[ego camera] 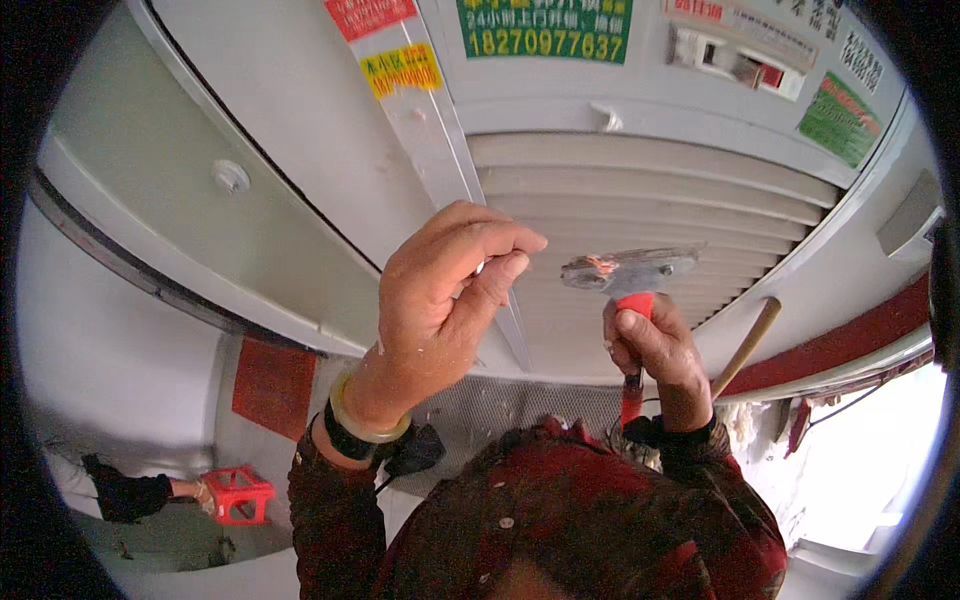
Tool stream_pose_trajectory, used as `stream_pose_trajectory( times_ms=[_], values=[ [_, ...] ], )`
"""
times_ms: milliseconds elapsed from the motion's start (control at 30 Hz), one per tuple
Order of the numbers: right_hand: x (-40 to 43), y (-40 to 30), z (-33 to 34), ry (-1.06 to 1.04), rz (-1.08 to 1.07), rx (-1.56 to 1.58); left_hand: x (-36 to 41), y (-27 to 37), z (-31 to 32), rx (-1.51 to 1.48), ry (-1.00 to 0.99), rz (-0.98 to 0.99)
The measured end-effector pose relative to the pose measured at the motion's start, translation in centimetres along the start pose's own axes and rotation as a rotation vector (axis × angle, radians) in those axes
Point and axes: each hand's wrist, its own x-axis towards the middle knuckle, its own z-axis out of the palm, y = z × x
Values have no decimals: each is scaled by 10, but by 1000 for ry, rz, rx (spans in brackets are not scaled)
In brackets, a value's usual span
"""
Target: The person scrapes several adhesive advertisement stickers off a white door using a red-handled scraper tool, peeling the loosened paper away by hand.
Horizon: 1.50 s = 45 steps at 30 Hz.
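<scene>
My right hand (667, 337) grips the red handle of a scraper (634, 276). Its wide grey metal head is raised in front of a louvered panel (637, 199), with some orange residue on the left end. To the left, my left hand (431, 300) is lifted with bent fingers, the thumb close to the index fingertip. A tiny white spot shows between those fingers, too small to identify. Behind this hand runs the metal frame (409, 127) of a grey door, bearing a red sticker and a yellow sticker (401, 70). A bracelet and a dark band circle my left wrist.
A green sticker (544, 30) with writing and a breaker switch box (739, 64) are on the panel above. At right leans a wooden handle (746, 347). Lower left, another person's hand (204, 495) holds a red plastic stool (240, 495). Perforated grey matting (480, 409) lies below.
</scene>
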Motion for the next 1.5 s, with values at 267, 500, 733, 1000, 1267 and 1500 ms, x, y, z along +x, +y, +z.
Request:
stream_pose_trajectory(
  times_ms=[267, 500, 733, 1000, 1267, 1500],
  values=[
    [-11, 21, 9, -67, 144, -85, -22, -12, 31, 257, -73, 208],
    [-24, 22, 25, 21, 107, -113, -38, -24, 31, -72, -99, -69],
    [-42, 52, 38, 360, -116, -30, -63, -40, 27, -517, 141, -536],
    [-48, 67, 31, 422, -333, 220, -114, -71, -4, -800, 175, -628],
    [-23, 46, 92, 411, -334, 387, -152, -67, -24, -619, 11, -707],
    [25, 3, 132, 313, -220, 422, -157, -57, -11, -628, -60, -551]
  ],
)
